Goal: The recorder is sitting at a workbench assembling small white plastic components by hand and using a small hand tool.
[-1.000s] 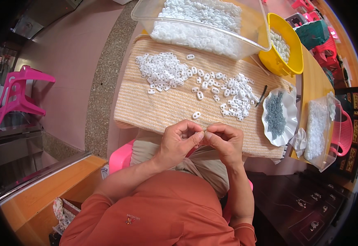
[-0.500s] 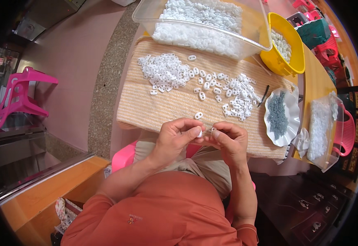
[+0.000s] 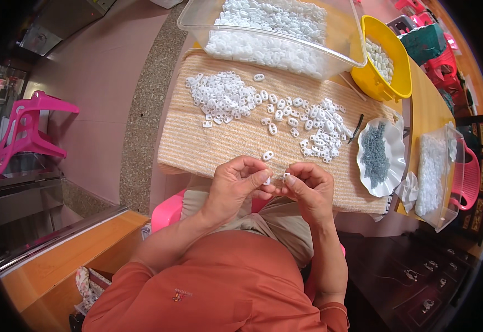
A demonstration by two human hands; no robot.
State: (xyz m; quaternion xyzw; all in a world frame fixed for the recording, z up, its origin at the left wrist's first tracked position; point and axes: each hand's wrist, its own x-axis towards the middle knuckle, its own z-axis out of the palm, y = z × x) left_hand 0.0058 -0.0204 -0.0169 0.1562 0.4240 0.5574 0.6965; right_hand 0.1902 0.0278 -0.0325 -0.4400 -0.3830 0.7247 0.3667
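My left hand (image 3: pixel 232 187) pinches a small white oval plastic piece (image 3: pixel 267 181) between thumb and fingertips. Close beside it, my right hand (image 3: pixel 314 191) grips a small white plastic piece with holes (image 3: pixel 286 175) between thumb and index finger. Both hands meet over the near edge of the striped towel (image 3: pixel 197 145), their lower fingers almost touching. Just beyond them lies a single white two-hole oval piece (image 3: pixel 268 156). Farther off are a heap of small white pieces (image 3: pixel 222 94) on the left and another heap (image 3: pixel 324 127) on the right, with loose ovals between them.
A clear plastic bin (image 3: pixel 274 39) of white pieces stands at the far side, next to a yellow basket (image 3: pixel 402 61). At right, a white scalloped dish (image 3: pixel 394 169) holds small grey parts, near a black slim tool (image 3: pixel 356 128). Another clear bin (image 3: pixel 454 188) stands beyond it.
The fingers have shifted slightly, and the piece in my right hand sits at a somewhat different angle. The heaps on the towel look the same.
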